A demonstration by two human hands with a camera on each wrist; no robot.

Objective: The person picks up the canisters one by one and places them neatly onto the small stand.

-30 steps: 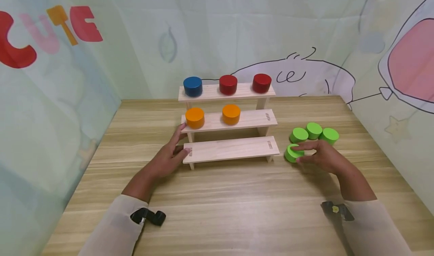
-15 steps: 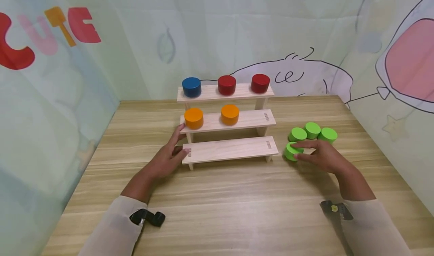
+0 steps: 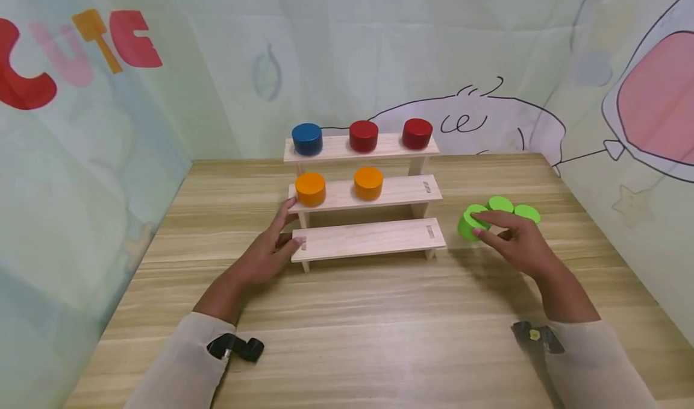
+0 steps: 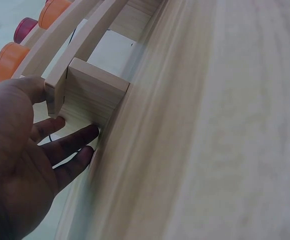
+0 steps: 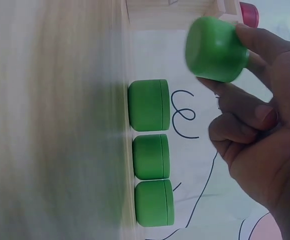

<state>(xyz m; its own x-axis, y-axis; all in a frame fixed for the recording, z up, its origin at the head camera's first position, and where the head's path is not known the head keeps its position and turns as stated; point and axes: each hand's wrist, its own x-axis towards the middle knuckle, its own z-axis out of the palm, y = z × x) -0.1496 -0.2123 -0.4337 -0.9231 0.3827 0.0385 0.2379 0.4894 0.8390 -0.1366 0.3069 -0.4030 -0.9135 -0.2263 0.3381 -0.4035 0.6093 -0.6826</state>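
One green cylinder [image 5: 216, 52] held off the table [image 3: 358, 318], right of the wooden stand [image 3: 368, 240]
From my end I see the right hand [image 3: 517, 243] pinching it between thumb and fingers, round axis near upright with a slight tilt. The relation I weigh is sideways: the three-tier stand lies to those fingers' left — near, not touching — its shelves' long axis running left to right, their right ends nearest the cylinder. The left hand [image 3: 265, 255] is the farther one, at the stand's left end, fingers extended and loose, thumb touching the lowest shelf — no cylinder in it. Three more green cylinders [image 5: 151, 156] stand on the table, also right of the stand.
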